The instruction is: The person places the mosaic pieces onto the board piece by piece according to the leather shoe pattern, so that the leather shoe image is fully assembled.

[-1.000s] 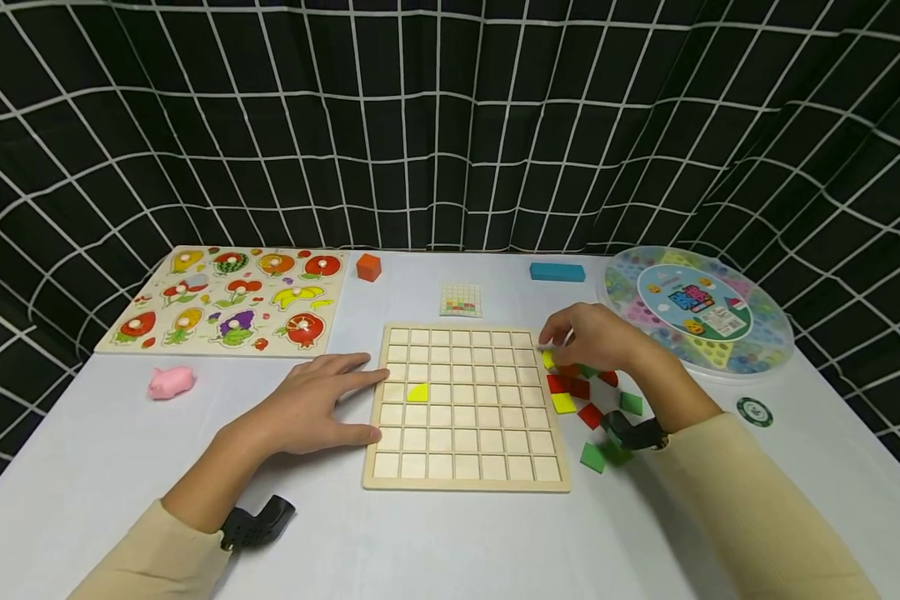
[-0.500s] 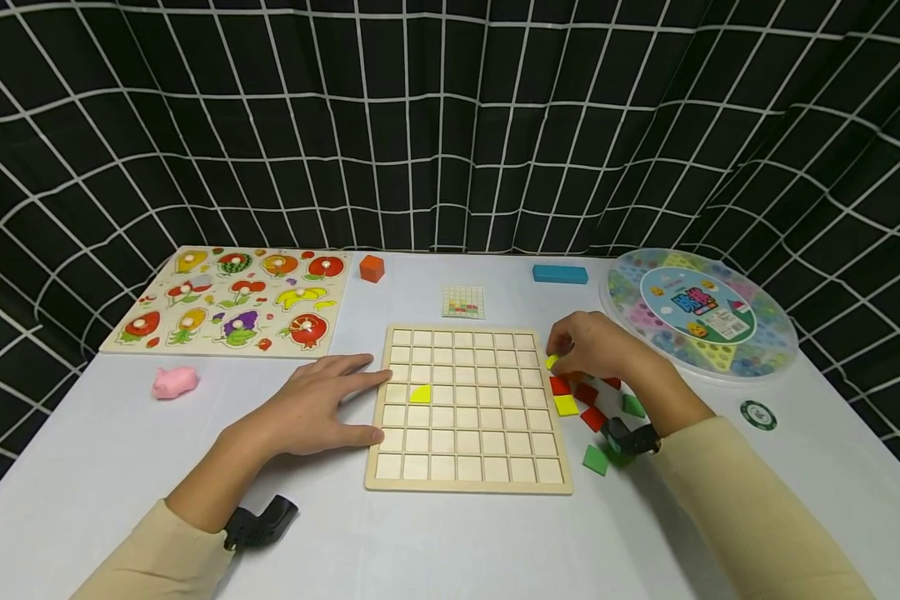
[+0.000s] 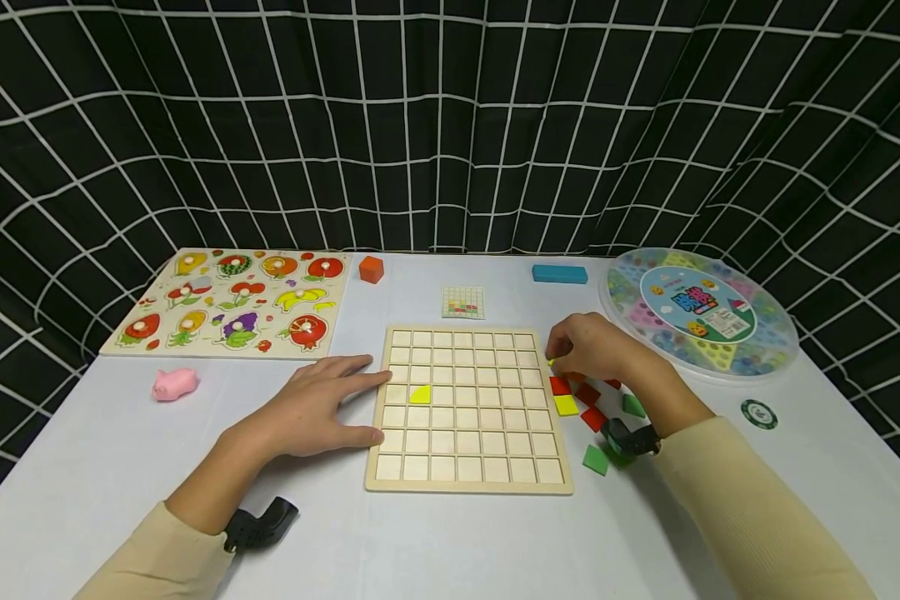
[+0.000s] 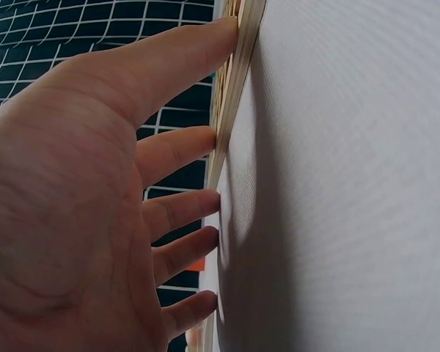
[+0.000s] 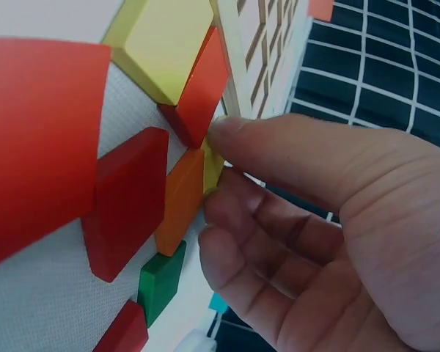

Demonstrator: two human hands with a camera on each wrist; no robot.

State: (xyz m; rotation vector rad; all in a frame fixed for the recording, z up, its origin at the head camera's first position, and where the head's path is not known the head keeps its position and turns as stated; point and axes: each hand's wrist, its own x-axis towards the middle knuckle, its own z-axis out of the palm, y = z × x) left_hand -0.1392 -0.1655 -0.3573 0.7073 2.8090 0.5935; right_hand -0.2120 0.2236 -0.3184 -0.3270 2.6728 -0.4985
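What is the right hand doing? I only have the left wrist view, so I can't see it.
Observer: The right hand has its thumb and fingers on a yellow tile.
Operator: Is anything in the board?
Observer: One yellow quarter-circle, second column from the left.
Operator: And past the far edge?
Observer: A small card with a coloured grid.
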